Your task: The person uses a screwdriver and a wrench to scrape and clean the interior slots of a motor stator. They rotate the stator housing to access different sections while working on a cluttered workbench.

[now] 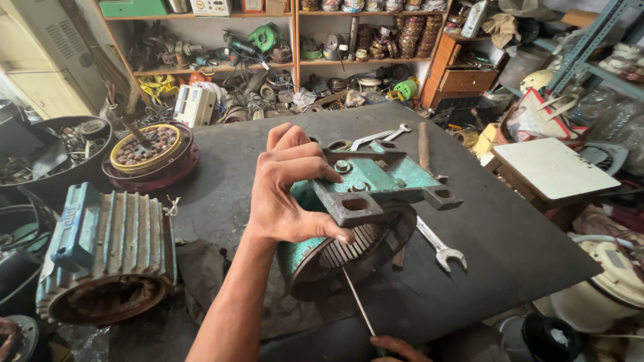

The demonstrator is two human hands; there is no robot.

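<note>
On a dark, worn workbench (510,234), amid a cluttered workshop: a green motor housing (365,201) lying on its side, open end toward the camera, slotted stator core (352,245) visible inside. Left hand (292,188) clamped over the housing's top, fingers spread across the green casing, thumb pressed on the rim by the grey mounting foot (355,204). Right hand (396,348) barely in view at the bottom edge, closed around the handle of a thin metal rod (357,302), tip touching the stator core. Just right of the housing, an open-ended spanner (439,245) flat on the bench; behind it, two more spanners (379,136) and a wooden-handled tool (423,147). Off the bench's left side, a ribbed blue motor casing (107,255).
</note>
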